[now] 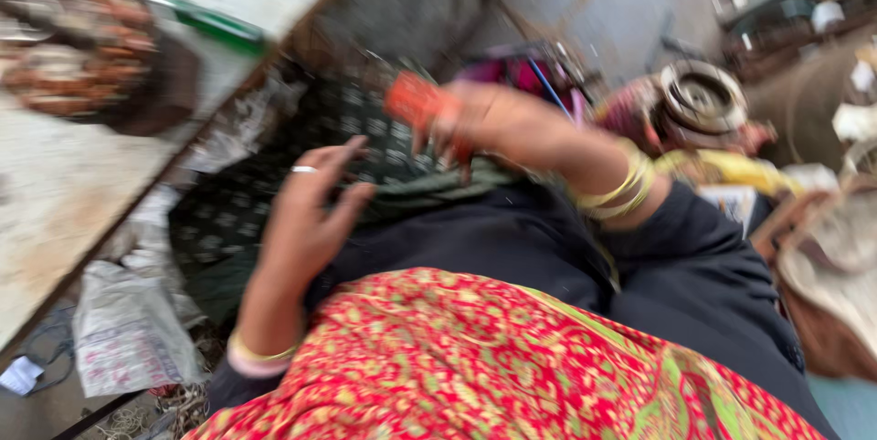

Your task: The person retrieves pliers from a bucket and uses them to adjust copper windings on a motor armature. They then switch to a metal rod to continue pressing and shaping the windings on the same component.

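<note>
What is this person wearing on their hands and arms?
The left hand has a silvery ring on one finger and a gold bangle with a pale band at the wrist. The right hand has several gold bangles at the wrist, above a dark sleeve. The picture is blurred, so finer detail is lost.

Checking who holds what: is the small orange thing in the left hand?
No, the small orange thing is pinched in the right hand; the left hand is open and holds nothing.
</note>
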